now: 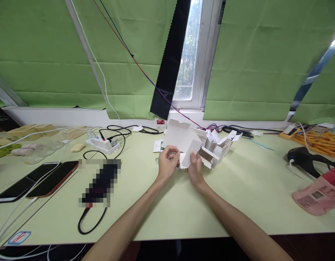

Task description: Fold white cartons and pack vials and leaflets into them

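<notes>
A white cardboard box (180, 139), unfolded with its flaps spread, is held just above the pale green table (238, 195) near the middle. My left hand (167, 163) grips its left lower edge, and my right hand (196, 166) pinches a flap at its lower right. Just behind them, several small open white boxes with brown insides (218, 145) stand in a cluster on the table. Part of the held box is hidden behind my fingers.
Two phones (39, 179) lie at the left with white cables. A white power strip (102, 143) and black cables sit behind. A black scanner (305, 159), a pink packet (319, 195) and orange items (319, 141) are at the right. Green curtains hang behind.
</notes>
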Demonstrator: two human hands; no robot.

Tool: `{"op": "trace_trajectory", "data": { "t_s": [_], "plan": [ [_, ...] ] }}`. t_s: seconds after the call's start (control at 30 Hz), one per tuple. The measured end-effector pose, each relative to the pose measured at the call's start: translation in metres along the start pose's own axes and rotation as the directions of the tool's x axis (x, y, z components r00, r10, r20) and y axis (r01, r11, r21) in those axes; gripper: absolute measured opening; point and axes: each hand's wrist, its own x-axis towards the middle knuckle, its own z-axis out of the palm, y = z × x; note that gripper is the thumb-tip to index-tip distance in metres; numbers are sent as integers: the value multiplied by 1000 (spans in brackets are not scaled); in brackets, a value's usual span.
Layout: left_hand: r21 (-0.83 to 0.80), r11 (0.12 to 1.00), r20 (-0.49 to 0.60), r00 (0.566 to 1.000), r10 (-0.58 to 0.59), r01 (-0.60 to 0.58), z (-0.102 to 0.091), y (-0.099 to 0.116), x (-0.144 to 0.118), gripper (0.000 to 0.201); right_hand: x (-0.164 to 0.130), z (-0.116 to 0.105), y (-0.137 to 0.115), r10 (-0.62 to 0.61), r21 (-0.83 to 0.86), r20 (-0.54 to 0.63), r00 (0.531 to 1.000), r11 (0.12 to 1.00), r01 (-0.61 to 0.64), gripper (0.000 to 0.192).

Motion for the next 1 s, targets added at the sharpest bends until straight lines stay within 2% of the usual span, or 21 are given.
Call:
{"op": "trace_trajectory", "data": {
  "t_s": [0.6,0.77,0.9,1.0],
  "plan": [
    [35,999,5,1000,22,-22,2,4,-5,16,-1,1,1,10,17,-27,1000,1000,-10,48],
    [54,998,-46,998,40,-37,2,9,-6,19,-1,1,1,27,30,-35,999,999,-26,47],
    [154,986,-135,987,87,-65,1,9,-6,27,-1,2,0,52,66,-23,998,997,-51,48],
    [231,970,-142,983,116,-81,0,5,-5,27,-1,2,-1,44,57,-18,999,997,-43,50]
  ]
}}
